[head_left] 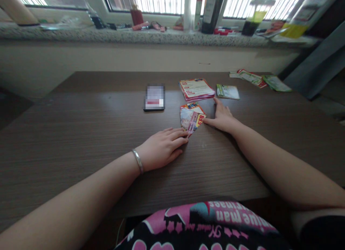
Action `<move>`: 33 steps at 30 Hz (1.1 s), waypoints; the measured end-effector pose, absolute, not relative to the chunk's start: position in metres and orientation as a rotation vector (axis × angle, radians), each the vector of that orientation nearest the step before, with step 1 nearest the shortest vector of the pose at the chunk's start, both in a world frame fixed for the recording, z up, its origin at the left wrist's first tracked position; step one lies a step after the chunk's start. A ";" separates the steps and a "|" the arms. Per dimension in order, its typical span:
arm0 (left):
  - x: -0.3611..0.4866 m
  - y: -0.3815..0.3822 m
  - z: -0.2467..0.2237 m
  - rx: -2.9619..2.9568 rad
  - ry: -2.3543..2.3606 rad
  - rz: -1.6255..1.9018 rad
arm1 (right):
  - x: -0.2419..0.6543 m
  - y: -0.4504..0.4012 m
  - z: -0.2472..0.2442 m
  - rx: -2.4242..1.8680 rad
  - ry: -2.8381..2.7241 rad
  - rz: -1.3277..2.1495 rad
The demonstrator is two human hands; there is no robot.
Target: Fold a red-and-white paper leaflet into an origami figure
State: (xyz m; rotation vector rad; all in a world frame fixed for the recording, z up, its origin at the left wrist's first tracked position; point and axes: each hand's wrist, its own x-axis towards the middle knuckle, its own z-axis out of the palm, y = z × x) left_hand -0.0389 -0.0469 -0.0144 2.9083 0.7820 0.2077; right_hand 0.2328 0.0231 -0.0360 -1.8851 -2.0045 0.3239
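Printed flyers [190,117] lie on the wooden desk in front of me, a few overlapping at angles, the top one showing a yellow price mark. My left hand [164,146], with a silver bracelet at the wrist, rests flat with its fingertips on their lower left edge. At their right corner is the thumb of my right hand [222,117], its fingers spread apart. The index finger of that hand reaches up to the lower right corner of a thicker stack of flyers [196,89] with red edges.
Left of the stack lies a phone [154,97] with a blurred screen. A small green and white packet [228,92] sits right of the stack. More leaflets [253,78] lie at the far right. Bottles and small items line the stone windowsill [115,35].
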 end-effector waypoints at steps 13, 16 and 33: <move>-0.040 -0.048 -0.016 2.888 0.773 0.261 | 0.236 0.026 -0.033 -1.911 -1.929 0.349; -0.040 -0.048 -0.016 2.888 0.774 0.266 | 0.236 0.027 -0.034 -1.913 -1.939 0.329; -0.036 -0.049 -0.013 2.899 0.797 0.296 | 0.239 0.027 -0.042 -1.672 -2.064 0.276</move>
